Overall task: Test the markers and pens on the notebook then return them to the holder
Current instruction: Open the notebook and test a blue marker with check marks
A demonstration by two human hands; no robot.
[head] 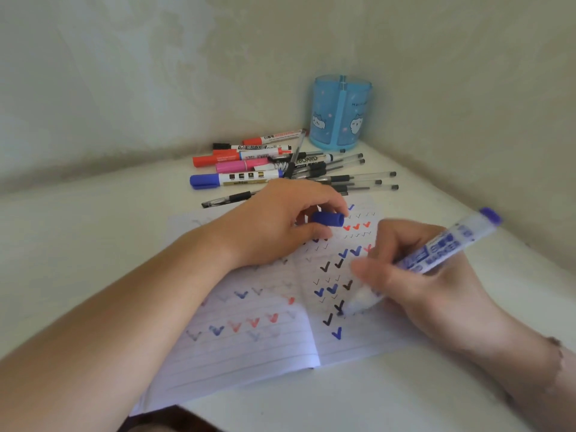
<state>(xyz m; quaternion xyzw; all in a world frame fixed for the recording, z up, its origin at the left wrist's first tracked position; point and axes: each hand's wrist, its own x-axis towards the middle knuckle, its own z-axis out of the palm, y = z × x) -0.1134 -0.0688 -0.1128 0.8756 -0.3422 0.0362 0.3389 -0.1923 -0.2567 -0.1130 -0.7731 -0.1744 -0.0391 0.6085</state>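
Ink from the blue marker [436, 254] is meeting the right page of the open notebook [249, 353], where the right hand [414, 275] is clamped round the barrel in a writing grip, tip down beside a black tick low on the page. The left hand [280, 226] rests on the far part of the notebook, fingers pinched on the blue cap [328, 219]. Remaining markers and pens [280, 169] lie in a loose pile on the table [78, 244] beyond the notebook, and the blue holder [339, 113] stands in the far corner, seemingly empty. Risks from here: the new stroke could overlap the black tick and hide whether the ink runs; the right palm may smear wet marks beneath it; left uncapped too long, the tip would dry. The tip itself is blurred, so contact with paper is a judgement. Part of the pile sits behind the left hand, and the notebook's near left corner is covered by the forearm.
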